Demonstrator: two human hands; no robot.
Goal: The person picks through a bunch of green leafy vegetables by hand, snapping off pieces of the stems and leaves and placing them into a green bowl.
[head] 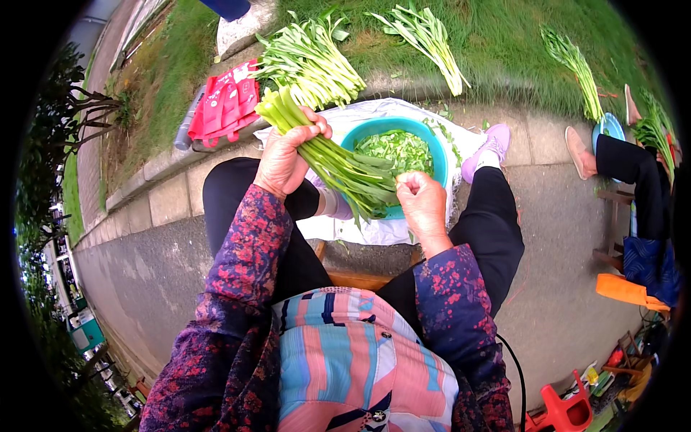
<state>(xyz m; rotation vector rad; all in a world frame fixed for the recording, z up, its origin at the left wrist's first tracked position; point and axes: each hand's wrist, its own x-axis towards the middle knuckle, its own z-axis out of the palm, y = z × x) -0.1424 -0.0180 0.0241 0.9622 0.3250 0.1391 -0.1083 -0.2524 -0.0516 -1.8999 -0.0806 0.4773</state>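
My left hand is closed around a thick bunch of long-stemmed leafy greens, its pale stem ends towards the upper left. The leafy tips hang over a turquoise plastic basin that holds cut leaf pieces. At the tips, by the basin's near right rim, my right hand has thumb and forefinger pinched together; whether a leaf is between them cannot be told. A white plastic sheet lies under the basin, between my feet.
On the kerb and grass beyond lie a large pile of greens and a smaller bunch. A red bag and a grey bottle are at the left. Another person sits at the right beside a blue basin. A red plastic stool stands lower right.
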